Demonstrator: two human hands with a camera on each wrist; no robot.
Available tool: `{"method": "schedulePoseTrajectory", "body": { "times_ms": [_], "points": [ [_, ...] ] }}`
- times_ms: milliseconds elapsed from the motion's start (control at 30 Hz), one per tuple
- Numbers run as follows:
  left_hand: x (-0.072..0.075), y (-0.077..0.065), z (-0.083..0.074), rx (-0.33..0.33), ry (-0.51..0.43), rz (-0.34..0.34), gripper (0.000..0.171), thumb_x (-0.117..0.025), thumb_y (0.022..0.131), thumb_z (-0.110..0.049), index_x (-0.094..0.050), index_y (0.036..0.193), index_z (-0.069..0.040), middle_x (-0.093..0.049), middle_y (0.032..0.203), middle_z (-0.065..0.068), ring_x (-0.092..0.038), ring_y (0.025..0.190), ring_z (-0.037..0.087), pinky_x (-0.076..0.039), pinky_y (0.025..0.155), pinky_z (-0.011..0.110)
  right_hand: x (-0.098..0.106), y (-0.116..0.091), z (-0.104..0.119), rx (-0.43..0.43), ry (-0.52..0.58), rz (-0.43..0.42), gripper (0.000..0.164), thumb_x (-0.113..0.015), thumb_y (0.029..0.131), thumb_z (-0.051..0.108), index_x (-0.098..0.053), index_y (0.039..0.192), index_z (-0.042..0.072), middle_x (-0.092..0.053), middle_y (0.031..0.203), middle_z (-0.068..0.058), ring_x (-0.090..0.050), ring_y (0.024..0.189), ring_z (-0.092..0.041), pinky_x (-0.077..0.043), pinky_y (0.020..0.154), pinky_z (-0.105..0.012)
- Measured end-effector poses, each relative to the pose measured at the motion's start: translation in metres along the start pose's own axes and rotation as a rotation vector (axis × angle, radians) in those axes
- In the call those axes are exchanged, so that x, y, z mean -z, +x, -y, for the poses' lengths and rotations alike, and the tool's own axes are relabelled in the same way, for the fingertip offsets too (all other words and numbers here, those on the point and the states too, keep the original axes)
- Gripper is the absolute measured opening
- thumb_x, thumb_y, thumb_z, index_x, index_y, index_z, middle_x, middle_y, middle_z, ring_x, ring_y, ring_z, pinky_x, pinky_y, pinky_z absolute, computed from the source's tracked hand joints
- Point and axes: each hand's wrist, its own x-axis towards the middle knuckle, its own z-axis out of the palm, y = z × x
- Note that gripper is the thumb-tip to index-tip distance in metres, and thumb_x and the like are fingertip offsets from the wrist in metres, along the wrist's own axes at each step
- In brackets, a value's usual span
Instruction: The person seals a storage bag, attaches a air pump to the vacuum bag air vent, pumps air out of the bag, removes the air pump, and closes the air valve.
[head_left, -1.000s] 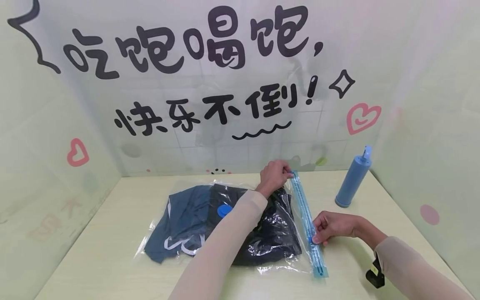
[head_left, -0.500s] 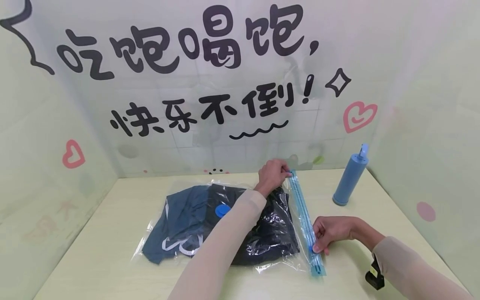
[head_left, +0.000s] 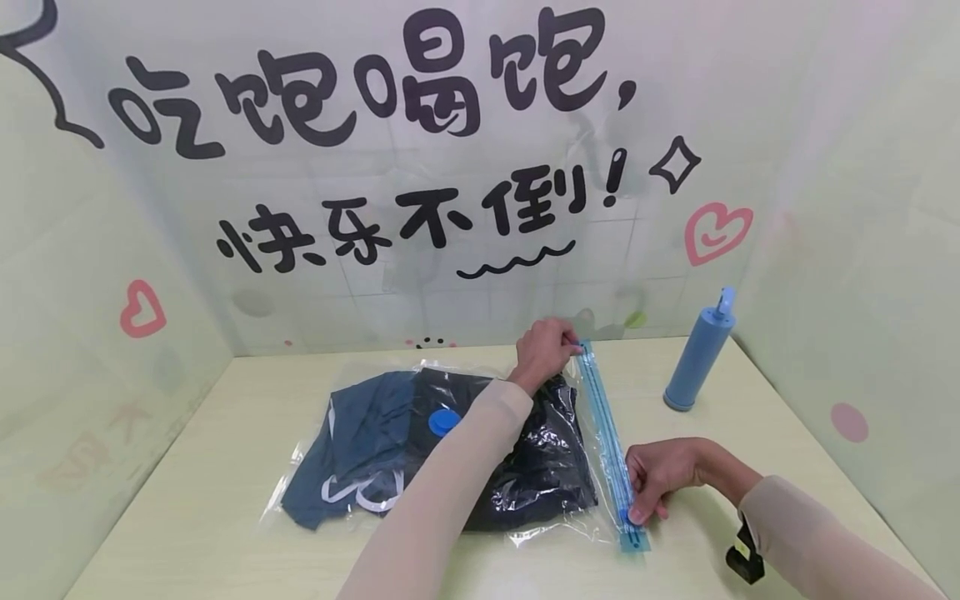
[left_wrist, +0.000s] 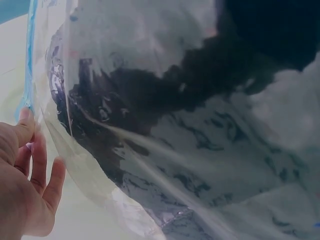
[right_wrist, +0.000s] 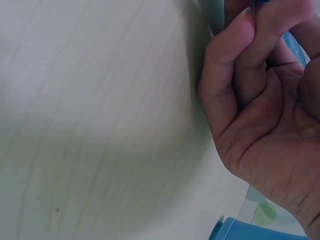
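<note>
A clear vacuum storage bag (head_left: 588, 523) lies flat on the table, holding folded blue (head_left: 375, 421) and black clothes (head_left: 543, 475). A round blue valve (head_left: 444, 422) sits on its top. Along the bag's right side runs a light-blue zip strip (head_left: 603, 408). My left hand (head_left: 543, 347) pinches the far end of that strip; in the left wrist view, the thumb and fingers of this hand (left_wrist: 27, 175) meet at the strip's corner. Near the strip's front end, my right hand (head_left: 663, 477) pinches the blue zip slider (head_left: 627, 517), its fingers curled in the right wrist view.
A blue hand pump (head_left: 699, 360) stands upright at the back right of the table (head_left: 187, 500). A printed wall sheet (head_left: 480, 308) borders the table at the back. My left forearm crosses over the bag.
My right hand has slid the zip slider along the strip toward the front end. My left hand stays at the far end. The view has shifted slightly.
</note>
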Motion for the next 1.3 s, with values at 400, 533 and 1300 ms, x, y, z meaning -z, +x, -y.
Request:
{"method": "schedulePoseTrajectory", "body": {
  "times_ms": [400, 533, 1300],
  "points": [
    [-0.005, 0.001, 0.0, -0.004, 0.003, -0.01, 0.012, -0.078, 0.092, -0.031, -0.074, 0.087, -0.021, -0.061, 0.073, -0.011, -0.057, 0.068, 0.01, -0.045, 0.062, 0.03, -0.002, 0.002, 0.0, -0.004, -0.035, 0.036, 0.03, -0.079, 0.087, 0.001, -0.063, 0.087, -0.025, -0.069, 0.067, 0.001, -0.049, 0.047, 0.001, -0.04, 0.049, -0.014],
    [-0.005, 0.002, 0.001, -0.007, -0.006, -0.012, 0.012, -0.078, 0.092, -0.031, -0.075, 0.087, -0.02, -0.061, 0.074, -0.011, -0.058, 0.069, 0.01, -0.045, 0.063, 0.031, -0.003, 0.002, 0.001, -0.03, -0.024, 0.069, 0.029, -0.077, 0.088, 0.0, -0.064, 0.09, -0.026, -0.069, 0.068, 0.002, -0.045, 0.046, 0.001, -0.036, 0.048, -0.014],
    [0.026, -0.043, 0.02, -0.303, 0.296, 0.434, 0.064, -0.057, 0.105, -0.039, -0.038, 0.156, -0.006, -0.04, 0.157, 0.013, -0.036, 0.144, 0.029, -0.028, 0.115, 0.038, 0.003, 0.007, 0.003, 0.047, 0.026, -0.469, 0.021, -0.071, 0.098, 0.02, -0.066, 0.088, 0.002, -0.055, 0.064, -0.001, -0.048, 0.054, -0.01, -0.038, 0.051, -0.022]
  ]
}}
